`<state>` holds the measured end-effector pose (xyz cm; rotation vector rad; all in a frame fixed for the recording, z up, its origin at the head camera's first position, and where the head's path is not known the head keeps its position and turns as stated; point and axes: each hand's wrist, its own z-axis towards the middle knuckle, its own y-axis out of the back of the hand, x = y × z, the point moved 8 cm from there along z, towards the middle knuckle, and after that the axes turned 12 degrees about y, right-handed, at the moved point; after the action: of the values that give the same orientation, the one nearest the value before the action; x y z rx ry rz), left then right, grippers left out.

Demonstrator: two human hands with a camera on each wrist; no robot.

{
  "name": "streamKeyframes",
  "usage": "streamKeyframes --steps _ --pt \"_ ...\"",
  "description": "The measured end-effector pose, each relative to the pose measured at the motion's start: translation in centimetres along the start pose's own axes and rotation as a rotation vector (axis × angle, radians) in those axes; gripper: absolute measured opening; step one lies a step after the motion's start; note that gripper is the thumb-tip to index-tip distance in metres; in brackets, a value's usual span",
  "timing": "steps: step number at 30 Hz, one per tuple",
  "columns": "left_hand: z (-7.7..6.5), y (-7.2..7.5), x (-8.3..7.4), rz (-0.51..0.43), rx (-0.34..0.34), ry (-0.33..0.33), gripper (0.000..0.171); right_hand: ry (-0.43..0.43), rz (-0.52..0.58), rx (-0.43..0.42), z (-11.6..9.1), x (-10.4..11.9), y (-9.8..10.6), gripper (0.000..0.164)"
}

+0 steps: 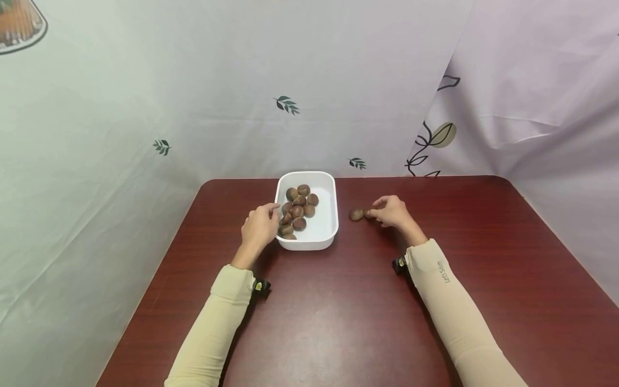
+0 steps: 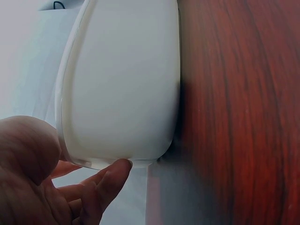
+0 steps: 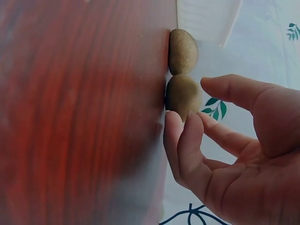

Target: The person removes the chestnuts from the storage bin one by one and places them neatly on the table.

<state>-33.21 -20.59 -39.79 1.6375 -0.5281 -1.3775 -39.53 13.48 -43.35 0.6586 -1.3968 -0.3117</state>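
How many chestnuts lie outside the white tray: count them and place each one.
2. One chestnut lies nearer the white tray, to its right; the second chestnut sits beside it, touched by the right hand, which could hide more.

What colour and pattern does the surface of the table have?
The table is dark red with darker wood-grain streaks, clearest in the right wrist view.

A glossy red-brown wood-grain tabletop [image 1: 314, 317] with rounded far corners; pale, creased fabric sheeting [image 1: 217, 70] behind it and along both sides; small green leaf sprigs [image 1: 288, 105] printed there; rightward, a black-outlined vine print [image 1: 443, 135] with an olive leaf; upper left, a cut-off orange motif [image 1: 19, 24].
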Motion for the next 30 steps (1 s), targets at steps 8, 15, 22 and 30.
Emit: streamKeyframes --steps 8,15,22,30 --pt "0.1 -0.2 0.0 0.004 0.008 0.000 0.032 0.024 -0.049 -0.008 -0.1 0.2 0.3 0.033" --pt "0.1 -0.1 0.1 0.001 -0.002 -0.008 0.031 0.114 -0.125 -0.060 -0.1 2.6 0.7 0.039" --pt "0.2 -0.1 0.1 -0.002 -0.009 -0.011 0.031 0.240 -0.130 -0.141 0.2 7.3 -0.3 0.030" --pt "0.1 -0.1 0.0 -0.006 -0.004 -0.020 0.032 0.313 -0.046 -0.126 0.6 11.5 -3.9 0.031"
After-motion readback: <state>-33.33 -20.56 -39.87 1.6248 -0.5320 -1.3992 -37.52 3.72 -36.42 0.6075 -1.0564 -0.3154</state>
